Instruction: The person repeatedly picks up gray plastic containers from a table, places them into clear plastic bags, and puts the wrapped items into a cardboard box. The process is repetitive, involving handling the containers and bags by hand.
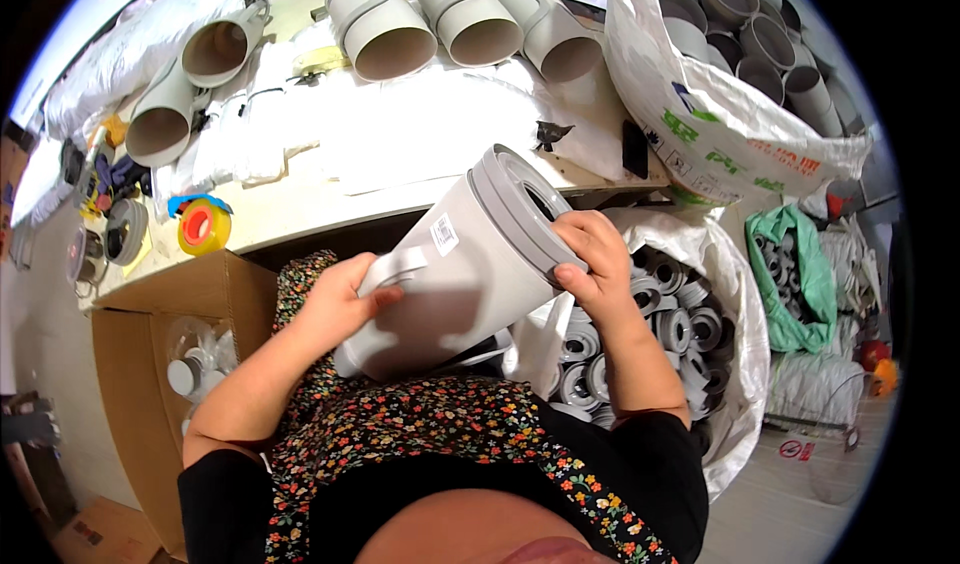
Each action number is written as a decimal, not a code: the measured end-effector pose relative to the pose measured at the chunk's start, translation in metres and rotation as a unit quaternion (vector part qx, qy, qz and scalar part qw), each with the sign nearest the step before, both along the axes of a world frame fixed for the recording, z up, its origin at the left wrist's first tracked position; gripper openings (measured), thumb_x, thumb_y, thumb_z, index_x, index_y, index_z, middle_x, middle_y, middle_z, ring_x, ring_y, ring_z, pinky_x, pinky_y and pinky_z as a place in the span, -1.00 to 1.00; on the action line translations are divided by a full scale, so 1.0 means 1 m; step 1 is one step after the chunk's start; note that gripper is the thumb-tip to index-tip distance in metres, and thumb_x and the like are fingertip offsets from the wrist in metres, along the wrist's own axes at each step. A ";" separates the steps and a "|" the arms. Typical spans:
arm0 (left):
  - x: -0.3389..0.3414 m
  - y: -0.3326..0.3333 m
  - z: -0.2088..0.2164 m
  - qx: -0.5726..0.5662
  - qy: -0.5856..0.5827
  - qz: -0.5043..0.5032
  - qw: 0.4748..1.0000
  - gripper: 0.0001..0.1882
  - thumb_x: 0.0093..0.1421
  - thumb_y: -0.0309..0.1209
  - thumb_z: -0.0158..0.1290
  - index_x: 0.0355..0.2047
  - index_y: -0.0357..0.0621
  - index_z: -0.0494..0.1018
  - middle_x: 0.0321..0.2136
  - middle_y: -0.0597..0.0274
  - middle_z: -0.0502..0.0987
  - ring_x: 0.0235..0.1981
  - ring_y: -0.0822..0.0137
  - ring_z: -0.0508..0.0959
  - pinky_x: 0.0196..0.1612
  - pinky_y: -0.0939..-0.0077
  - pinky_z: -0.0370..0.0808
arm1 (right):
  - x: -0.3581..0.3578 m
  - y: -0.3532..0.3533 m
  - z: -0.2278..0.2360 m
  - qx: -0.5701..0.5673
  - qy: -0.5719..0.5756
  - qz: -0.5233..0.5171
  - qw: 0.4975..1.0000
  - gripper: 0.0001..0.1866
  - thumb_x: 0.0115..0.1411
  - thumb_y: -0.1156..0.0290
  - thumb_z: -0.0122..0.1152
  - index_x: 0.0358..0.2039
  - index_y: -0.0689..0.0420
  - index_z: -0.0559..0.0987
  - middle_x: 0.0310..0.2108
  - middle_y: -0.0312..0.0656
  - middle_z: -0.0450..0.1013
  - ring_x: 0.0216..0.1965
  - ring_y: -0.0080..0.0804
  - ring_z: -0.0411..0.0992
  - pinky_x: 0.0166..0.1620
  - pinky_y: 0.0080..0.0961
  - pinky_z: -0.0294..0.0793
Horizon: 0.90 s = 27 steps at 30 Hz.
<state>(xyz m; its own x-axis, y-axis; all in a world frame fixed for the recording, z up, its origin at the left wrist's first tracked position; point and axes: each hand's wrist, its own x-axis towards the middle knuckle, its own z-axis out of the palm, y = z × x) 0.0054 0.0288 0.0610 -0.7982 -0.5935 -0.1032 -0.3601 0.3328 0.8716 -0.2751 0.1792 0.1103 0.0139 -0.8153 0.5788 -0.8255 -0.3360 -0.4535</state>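
A large grey plastic jug [455, 269] lies tilted across my lap, its top pointing up to the right. A small white label is stuck on its side. My left hand [345, 299] is closed around the jug's side handle. On the top end sits a grey ring-shaped lid [515, 209] with a dark opening in its middle. My right hand [595, 264] grips the rim of that lid, thumb on the near side and fingers over the top. The jug's bottom end rests near my flowered apron [420, 419].
Several grey jugs [395, 49] lie on the table [330, 199]. A yellow tape roll [205, 226] and black phone [635, 149] sit near its edge. At right are a white sack [740, 404] of grey lids, another sack [700, 114] of jugs and a green bag [815, 314]. A cardboard box [130, 364] stands left.
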 end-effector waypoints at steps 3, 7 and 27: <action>0.002 -0.011 0.006 0.150 -0.031 -0.021 0.988 -0.70 0.07 -0.24 0.14 -0.33 -0.21 0.41 -0.47 0.21 0.49 -0.43 0.44 0.47 -0.32 0.49 0.42 | -0.013 0.001 0.010 0.056 0.008 0.055 0.997 -0.58 0.06 0.09 0.09 -0.23 0.17 0.54 -0.25 -0.07 0.42 -0.21 -0.11 0.35 -0.12 -0.33 0.32; -0.002 -0.008 0.006 0.107 -0.019 -0.052 0.993 -0.71 0.05 -0.29 0.15 -0.30 -0.22 0.42 -0.45 0.24 0.51 -0.39 0.49 0.47 -0.29 0.52 0.42 | -0.065 -0.043 0.034 -0.018 -0.149 0.088 0.985 -0.55 0.24 0.03 -0.15 -0.16 0.13 0.52 -0.15 -0.13 0.43 -0.10 -0.28 0.35 -0.02 -0.38 0.26; -0.021 -0.040 -0.023 0.199 0.048 -0.083 0.975 -0.68 0.18 -0.24 0.03 -0.28 -0.27 0.32 -0.52 0.28 0.41 -0.52 0.46 0.42 -0.38 0.58 0.40 | -0.046 -0.031 -0.015 0.132 -0.277 0.045 0.951 -0.26 0.22 -0.22 -0.38 0.19 0.09 0.23 0.23 -0.14 0.08 0.26 -0.28 -0.01 0.24 -0.34 -0.05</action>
